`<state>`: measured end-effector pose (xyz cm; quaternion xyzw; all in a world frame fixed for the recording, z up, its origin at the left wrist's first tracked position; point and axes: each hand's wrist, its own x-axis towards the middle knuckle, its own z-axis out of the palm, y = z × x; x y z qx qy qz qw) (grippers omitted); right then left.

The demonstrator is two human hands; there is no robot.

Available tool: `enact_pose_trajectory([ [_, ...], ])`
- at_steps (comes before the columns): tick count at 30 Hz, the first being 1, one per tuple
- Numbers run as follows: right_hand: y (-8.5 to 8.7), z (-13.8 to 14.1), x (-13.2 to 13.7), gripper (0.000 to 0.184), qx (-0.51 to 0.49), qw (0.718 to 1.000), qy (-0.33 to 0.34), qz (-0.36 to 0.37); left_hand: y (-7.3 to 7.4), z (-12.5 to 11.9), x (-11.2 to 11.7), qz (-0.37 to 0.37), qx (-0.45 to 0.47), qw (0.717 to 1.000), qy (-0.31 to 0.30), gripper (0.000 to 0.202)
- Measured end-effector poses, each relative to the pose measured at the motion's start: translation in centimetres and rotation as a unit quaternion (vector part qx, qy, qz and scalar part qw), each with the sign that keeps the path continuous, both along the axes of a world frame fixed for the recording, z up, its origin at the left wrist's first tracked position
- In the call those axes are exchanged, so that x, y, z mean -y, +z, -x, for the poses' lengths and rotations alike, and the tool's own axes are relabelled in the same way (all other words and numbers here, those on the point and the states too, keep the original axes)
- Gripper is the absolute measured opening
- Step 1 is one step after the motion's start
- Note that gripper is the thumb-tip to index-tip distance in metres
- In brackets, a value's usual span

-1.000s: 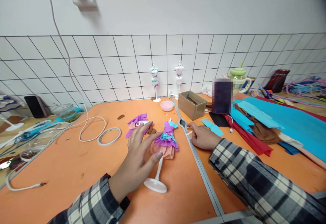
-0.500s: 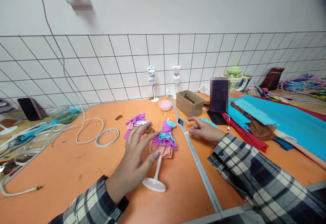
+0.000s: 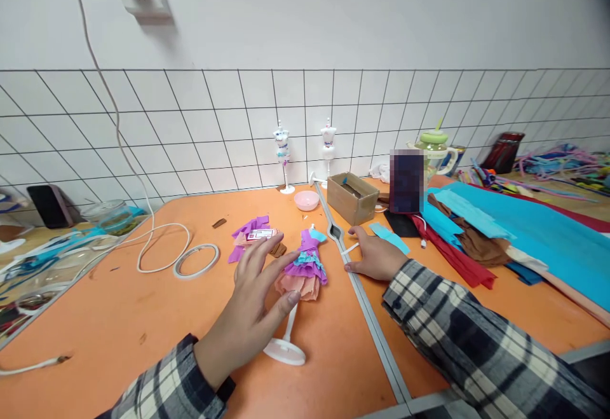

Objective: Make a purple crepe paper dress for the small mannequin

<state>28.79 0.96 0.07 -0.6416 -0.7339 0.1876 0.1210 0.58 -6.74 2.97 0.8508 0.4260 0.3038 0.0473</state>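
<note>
A small dress form (image 3: 288,350) lies tilted on the table, its white round base toward me. It wears a dress (image 3: 307,266) with a purple bodice, a pale blue shoulder piece, blue and purple ruffles, and a peach bottom layer. My left hand (image 3: 250,301) hovers open beside it, fingers spread, covering part of the skirt's left edge. To the right of the dress, my right hand (image 3: 379,255) is low over the metal seam with its fingers curled. A small white strip (image 3: 351,248) shows at its fingertips; their exact grip is partly hidden.
Behind stand two small dress forms (image 3: 282,152), a pink bowl (image 3: 306,201) and a cardboard box (image 3: 352,198). Crepe paper sheets (image 3: 481,234) and a dark phone-like screen (image 3: 407,184) are at right. A tape roll (image 3: 196,261) and white cable (image 3: 143,247) lie left.
My right hand has lowered toward the table and turned palm down, the white strip still at its fingers. My left hand stays spread by the dress. The view has shifted slightly.
</note>
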Motion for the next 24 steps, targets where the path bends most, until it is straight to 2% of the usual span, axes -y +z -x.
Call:
enact_pose_trajectory([
  [3, 0.1, -0.6, 0.0, 0.069, -0.084, 0.995, 0.007, -0.056, 0.2, 0.1, 0.0, -0.008, 0.016, 1.000, 0.004, 0.040],
  [5, 0.5, -0.3, 0.3, 0.051, -0.165, 0.974, 0.007, -0.156, 0.5, 0.3, -0.2, -0.024, 0.044, 0.999, 0.013, 0.036],
  [7, 0.9, 0.8, 1.0, 0.040, -0.194, 0.937, 0.020, -0.292, 0.7, 0.7, -0.6, -0.029, 0.094, 0.995, 0.022, 0.029],
  [9, 1.3, 2.6, 1.9, 0.042, -0.146, 0.901, 0.071, -0.401, 0.8, 1.3, -1.2, 0.011, 0.162, 0.986, 0.029, 0.029],
  [10, 1.4, 3.7, 2.3, 0.048, -0.101, 0.881, 0.124, -0.445, 0.7, 1.6, -1.5, 0.050, 0.195, 0.979, 0.030, 0.033],
  [12, 1.4, 5.9, 2.9, 0.057, -0.017, 0.838, 0.204, -0.505, 0.5, 2.1, -2.1, 0.130, 0.250, 0.959, 0.030, 0.043],
  [13, 1.3, 6.9, 3.1, 0.059, 0.010, 0.819, 0.226, -0.527, 0.4, 2.3, -2.3, 0.159, 0.272, 0.949, 0.030, 0.047],
  [15, 1.2, 8.4, 3.2, 0.060, 0.036, 0.799, 0.235, -0.552, 0.2, 2.4, -2.5, 0.189, 0.301, 0.934, 0.024, 0.050],
  [19, 0.7, 9.3, 3.2, 0.059, 0.045, 0.795, 0.228, -0.561, 0.3, 1.9, -2.2, 0.215, 0.305, 0.928, 0.002, 0.048],
  [24, 0.5, 9.2, 4.1, 0.054, 0.037, 0.795, 0.225, -0.562, 0.8, 1.2, -1.6, 0.213, 0.284, 0.935, -0.013, 0.042],
])
